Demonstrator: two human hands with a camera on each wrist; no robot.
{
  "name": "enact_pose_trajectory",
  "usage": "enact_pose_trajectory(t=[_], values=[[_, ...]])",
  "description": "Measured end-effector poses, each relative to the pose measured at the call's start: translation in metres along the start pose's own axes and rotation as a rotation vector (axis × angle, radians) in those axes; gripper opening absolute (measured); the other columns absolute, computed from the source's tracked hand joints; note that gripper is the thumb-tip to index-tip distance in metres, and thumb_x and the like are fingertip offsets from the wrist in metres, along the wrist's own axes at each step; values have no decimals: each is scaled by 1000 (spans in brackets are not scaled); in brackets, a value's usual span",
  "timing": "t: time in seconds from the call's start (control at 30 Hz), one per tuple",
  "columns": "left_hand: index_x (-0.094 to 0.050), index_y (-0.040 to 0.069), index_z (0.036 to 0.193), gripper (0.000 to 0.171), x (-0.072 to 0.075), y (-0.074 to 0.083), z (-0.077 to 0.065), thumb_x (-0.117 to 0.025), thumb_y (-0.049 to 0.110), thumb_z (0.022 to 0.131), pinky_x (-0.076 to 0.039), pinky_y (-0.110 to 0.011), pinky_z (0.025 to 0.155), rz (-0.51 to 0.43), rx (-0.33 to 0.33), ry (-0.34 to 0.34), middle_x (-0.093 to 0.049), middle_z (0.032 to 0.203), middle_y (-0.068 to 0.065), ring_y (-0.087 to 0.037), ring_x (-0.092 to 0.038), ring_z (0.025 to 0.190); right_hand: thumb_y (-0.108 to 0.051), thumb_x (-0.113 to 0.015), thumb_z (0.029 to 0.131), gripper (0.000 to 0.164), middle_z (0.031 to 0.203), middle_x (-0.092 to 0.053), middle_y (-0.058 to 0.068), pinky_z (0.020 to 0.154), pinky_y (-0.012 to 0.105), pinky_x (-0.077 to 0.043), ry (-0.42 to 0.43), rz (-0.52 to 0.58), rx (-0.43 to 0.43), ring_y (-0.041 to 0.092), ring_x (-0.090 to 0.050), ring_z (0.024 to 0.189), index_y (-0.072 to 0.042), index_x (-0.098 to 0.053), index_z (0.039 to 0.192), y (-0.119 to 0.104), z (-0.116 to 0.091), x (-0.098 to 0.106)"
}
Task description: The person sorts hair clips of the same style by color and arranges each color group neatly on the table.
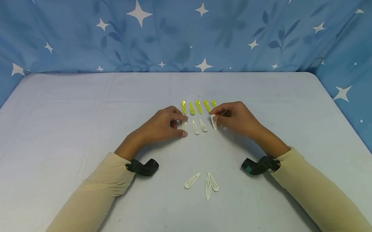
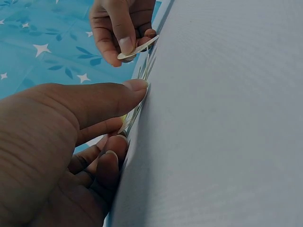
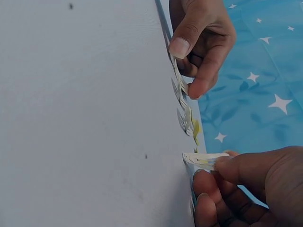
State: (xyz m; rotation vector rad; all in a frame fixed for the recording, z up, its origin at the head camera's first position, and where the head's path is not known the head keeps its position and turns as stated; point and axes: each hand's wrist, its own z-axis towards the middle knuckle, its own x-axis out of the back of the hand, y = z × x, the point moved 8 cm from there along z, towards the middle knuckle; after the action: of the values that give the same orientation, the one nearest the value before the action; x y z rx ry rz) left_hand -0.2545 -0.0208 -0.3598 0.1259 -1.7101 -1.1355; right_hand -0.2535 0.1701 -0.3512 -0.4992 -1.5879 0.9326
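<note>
At the left end of a row of white snap hair clips, my left hand (image 1: 160, 126) pinches one white clip (image 1: 184, 125) lengthwise between thumb and fingertips, down on the table. My right hand (image 1: 239, 118) holds another white hair clip (image 3: 203, 160) between thumb and fingers at the row's right end, its tip close to the cloth. Two white clips, a left one (image 1: 195, 127) and a right one (image 1: 203, 125), lie between the hands. Just beyond them runs a row of several yellow hair clips (image 1: 198, 107); the right fingers partly cover the rightmost.
Nearer the body, three loose white hair clips lie on the white-covered table (image 1: 143, 219): one apart on the left (image 1: 192, 180) and two touching, one of them slanted (image 1: 213, 181). A blue star-patterned curtain (image 1: 174, 23) hangs behind the table and at its sides.
</note>
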Motion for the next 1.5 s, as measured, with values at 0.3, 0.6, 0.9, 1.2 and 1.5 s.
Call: enact_pose_trajectory(t=[0.3,0.6,0.9,1.2,1.5], values=[[-65,4,128,47,0,0,0,-77,16,84,-43,-31,78,8,1,2,-53,114,-7,-17,-53,89,-7,-68,90,17,93,-67,10,61,28,-46,0,-86,-27,22,-56,76,-2,-73,106,2,4,-5],[-64,4,128,48,0,2,1,-77,16,84,-43,-31,78,14,-3,3,-53,114,-7,-17,-53,88,-5,-67,90,17,94,-67,11,69,34,-46,7,-170,-11,22,-57,79,-2,-73,106,-2,5,-6],[-65,4,127,47,0,1,0,-77,15,83,-43,-32,79,5,2,4,-54,114,-7,-17,-53,89,-3,-68,89,16,93,-67,11,71,36,-46,38,-197,2,23,-59,81,-3,-74,104,-4,4,-6],[-65,5,128,48,-1,-1,1,-78,16,83,-43,-32,79,10,8,6,-53,114,-7,-17,-53,89,-4,-67,89,16,93,-66,9,71,35,-46,66,-196,-25,22,-59,81,-5,-74,103,-2,3,-5],[-65,4,127,47,-1,-1,1,-78,16,83,-43,-32,78,1,-6,5,-53,114,-7,-17,-53,89,-4,-65,90,18,98,-66,9,65,34,-48,68,-190,-26,22,-60,79,-5,-72,106,-4,1,-2]])
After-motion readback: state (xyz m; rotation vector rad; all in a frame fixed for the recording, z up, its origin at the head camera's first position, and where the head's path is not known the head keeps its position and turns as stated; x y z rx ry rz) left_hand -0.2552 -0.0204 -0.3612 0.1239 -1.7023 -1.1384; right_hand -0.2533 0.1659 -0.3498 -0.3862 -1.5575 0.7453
